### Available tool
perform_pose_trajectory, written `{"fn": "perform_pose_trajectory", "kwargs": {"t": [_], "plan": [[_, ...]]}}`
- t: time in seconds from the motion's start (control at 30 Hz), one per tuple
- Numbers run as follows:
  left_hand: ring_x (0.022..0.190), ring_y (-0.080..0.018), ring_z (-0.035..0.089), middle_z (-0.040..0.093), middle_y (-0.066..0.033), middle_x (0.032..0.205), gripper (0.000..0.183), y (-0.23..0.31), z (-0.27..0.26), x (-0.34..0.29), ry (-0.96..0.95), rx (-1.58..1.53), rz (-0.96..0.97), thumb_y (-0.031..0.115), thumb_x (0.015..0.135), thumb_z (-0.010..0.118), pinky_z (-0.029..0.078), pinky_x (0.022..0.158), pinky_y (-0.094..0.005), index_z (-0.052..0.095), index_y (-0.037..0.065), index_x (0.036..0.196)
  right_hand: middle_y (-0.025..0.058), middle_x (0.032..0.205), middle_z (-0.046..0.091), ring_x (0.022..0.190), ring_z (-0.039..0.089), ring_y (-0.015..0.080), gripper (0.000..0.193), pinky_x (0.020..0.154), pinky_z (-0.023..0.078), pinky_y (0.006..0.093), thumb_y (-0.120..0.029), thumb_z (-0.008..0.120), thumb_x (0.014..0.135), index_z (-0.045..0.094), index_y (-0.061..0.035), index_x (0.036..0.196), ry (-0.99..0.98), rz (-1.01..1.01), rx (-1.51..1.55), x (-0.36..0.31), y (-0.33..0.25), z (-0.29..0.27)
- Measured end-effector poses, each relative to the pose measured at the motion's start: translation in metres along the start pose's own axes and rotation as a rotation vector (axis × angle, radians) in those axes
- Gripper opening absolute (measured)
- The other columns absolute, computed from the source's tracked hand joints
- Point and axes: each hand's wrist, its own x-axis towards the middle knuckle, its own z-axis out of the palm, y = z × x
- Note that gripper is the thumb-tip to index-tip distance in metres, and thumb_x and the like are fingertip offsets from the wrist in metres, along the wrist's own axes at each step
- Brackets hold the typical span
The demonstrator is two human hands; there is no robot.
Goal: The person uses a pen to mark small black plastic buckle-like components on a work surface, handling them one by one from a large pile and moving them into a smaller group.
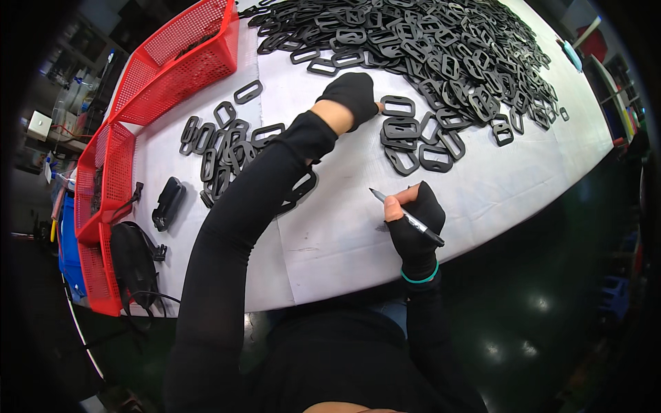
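My left hand [350, 98], in a black fingerless sleeve, stretches across the table. A fingertip shows at the left end of a black oblong plastic frame [399, 106], which the hand appears to pinch; its other fingers are hidden. Just below lie several similar frames [436, 158] in a loose cluster. Closer to me, my right hand [417, 215] is closed around a grey marker pen [421, 226], its dark tip pointing up and left over the white tabletop [344, 255]. A teal band circles the right wrist.
A large heap of black frames [447, 62] covers the far side. A smaller pile [224, 148] lies left, partly behind my left arm. Red perforated baskets [172, 82] line the left edge. Near them lie a dark case [169, 204] and a black pouch [133, 258] with straps.
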Motion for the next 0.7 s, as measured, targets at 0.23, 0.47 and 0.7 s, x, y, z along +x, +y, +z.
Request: {"fn": "perform_pose_trajectory", "kwargs": {"t": [0.23,0.47,0.7], "plan": [[0.082,-0.0332,0.059,0.061,-0.0171,0.083,0.022,-0.036,0.013,-0.026,0.101,0.059,0.099,0.011,0.071,0.059,0.048,0.07,-0.038,0.053,0.002,0.09,0.0048,0.055,0.057,0.048,0.055,0.0088,0.016,0.046,0.042,0.0217,-0.009,0.064,0.077,0.051,-0.0005,0.072,-0.002,-0.015,-0.032,0.0,-0.001,-0.001],[0.078,-0.0337,0.06,0.062,-0.0167,0.084,0.016,-0.038,0.02,-0.081,0.535,-0.136,0.29,0.009,0.079,0.056,0.048,0.07,-0.0367,0.06,0.003,0.093,0.004,0.055,0.055,0.049,0.053,0.0085,0.016,0.046,0.041,0.022,-0.008,0.065,0.077,0.051,-0.0002,0.072,0.031,-0.018,-0.033,-0.001,0.0,-0.001],[0.065,-0.0088,0.058,0.061,-0.0034,0.073,0.015,-0.023,0.027,-0.13,0.326,-0.731,0.136,0.013,0.084,0.061,0.046,0.056,-0.0213,0.061,0.002,0.094,0.0036,0.062,0.054,0.053,0.049,0.0082,0.014,0.05,0.041,0.0222,-0.006,0.065,0.077,0.053,0.0002,0.074,0.094,0.033,-0.016,-0.002,0.0,0.002]]}}
